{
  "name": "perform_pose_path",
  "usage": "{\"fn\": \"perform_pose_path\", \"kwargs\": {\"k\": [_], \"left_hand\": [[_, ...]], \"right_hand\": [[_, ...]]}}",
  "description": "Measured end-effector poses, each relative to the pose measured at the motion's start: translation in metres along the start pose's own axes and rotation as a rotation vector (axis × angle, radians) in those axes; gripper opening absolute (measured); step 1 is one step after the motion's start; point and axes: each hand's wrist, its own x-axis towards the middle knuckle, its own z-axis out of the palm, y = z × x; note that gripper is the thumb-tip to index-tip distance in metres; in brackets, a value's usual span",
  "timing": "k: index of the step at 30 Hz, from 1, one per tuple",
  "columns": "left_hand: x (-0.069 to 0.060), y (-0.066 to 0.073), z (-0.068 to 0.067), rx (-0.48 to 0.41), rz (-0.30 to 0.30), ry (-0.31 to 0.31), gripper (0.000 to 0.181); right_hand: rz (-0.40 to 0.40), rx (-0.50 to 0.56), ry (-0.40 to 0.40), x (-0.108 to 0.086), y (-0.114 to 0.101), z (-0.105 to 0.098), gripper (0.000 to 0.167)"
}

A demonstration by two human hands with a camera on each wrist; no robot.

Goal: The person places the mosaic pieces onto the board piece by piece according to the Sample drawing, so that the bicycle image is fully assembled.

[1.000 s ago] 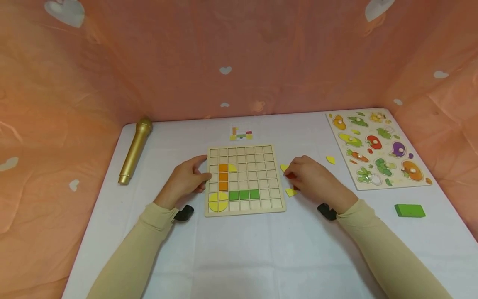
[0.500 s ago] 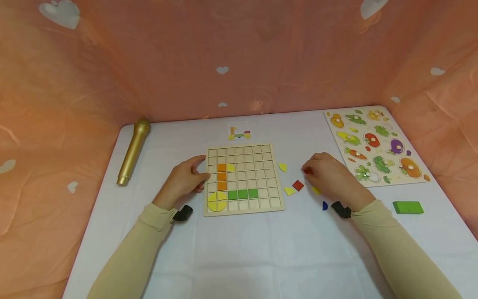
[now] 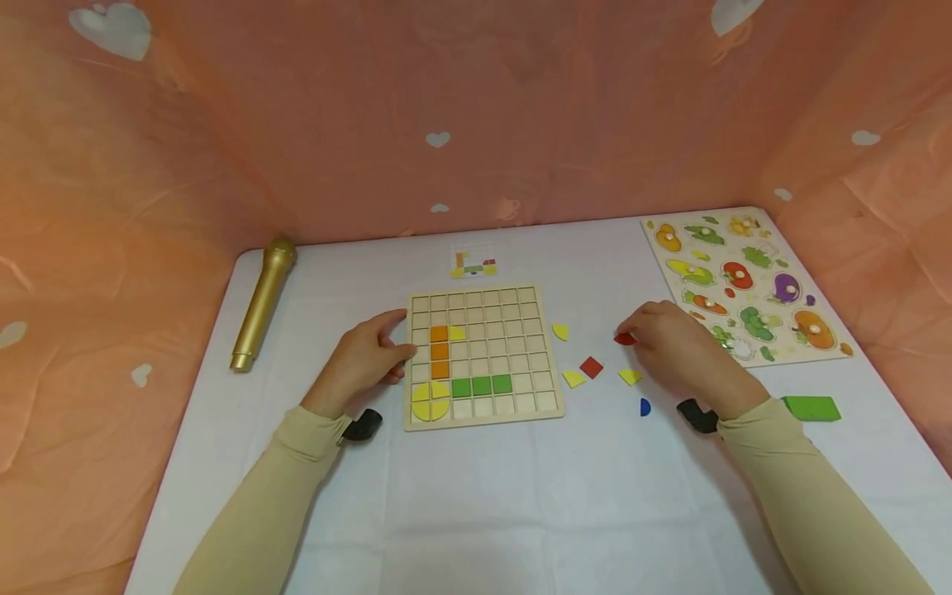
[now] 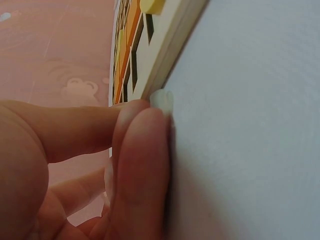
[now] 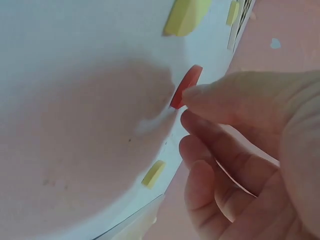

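Note:
A wooden grid board (image 3: 513, 347) lies on the table, holding orange and green squares and yellow quarter circles. At its left edge my left hand (image 3: 362, 357) rests with thumb and fingertips against the rim; in the left wrist view, the fingers (image 4: 142, 150) touch the board's side. My right hand (image 3: 673, 343), right of the board, pinches a red piece with a curved edge (image 5: 186, 86) between thumb and fingers, close to the tabletop. Near that hand lie a red square (image 3: 591, 368), a blue half circle (image 3: 644, 406) and yellow quarter circles (image 3: 630, 377).
Behind the board lies a small pattern card (image 3: 473, 260). A gold microphone (image 3: 264, 306) is at the left. To the right are a vegetable puzzle board (image 3: 744, 289) and a green block (image 3: 812, 408). A peach curtain (image 3: 476, 107) hangs behind the table.
My right hand has moved right, away from the board, with the red piece, uncovering the red square, blue half circle and a yellow piece. My left hand stays at the board's edge.

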Motion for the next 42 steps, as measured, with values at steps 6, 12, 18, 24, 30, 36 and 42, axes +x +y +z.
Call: {"fn": "perform_pose_path", "kwargs": {"k": [6,12,18,24,30,36,42], "left_hand": [[-0.001,0.000,0.001,0.000,0.003,0.002,0.074],[0.000,-0.001,0.000,0.004,0.003,0.000,0.075],[-0.001,-0.001,-0.001,0.009,-0.002,0.001,0.075],[-0.001,0.000,0.000,0.010,-0.005,-0.003,0.075],[-0.001,0.002,0.001,0.020,-0.015,0.003,0.075],[0.000,0.003,0.001,0.035,-0.004,0.002,0.075],[0.001,-0.001,0.000,0.023,-0.007,0.003,0.075]], "right_hand": [[0.064,0.033,-0.028,0.000,-0.003,0.001,0.026],[0.114,0.068,-0.059,-0.003,-0.006,0.001,0.029],[0.109,0.066,-0.056,-0.004,-0.003,0.002,0.028],[0.059,0.056,-0.013,0.002,-0.003,0.005,0.027],[0.139,0.059,-0.025,0.005,-0.009,0.005,0.031],[0.222,0.087,-0.072,-0.002,-0.010,0.004,0.035],[0.173,0.133,-0.125,-0.001,-0.017,0.007,0.034]]}}
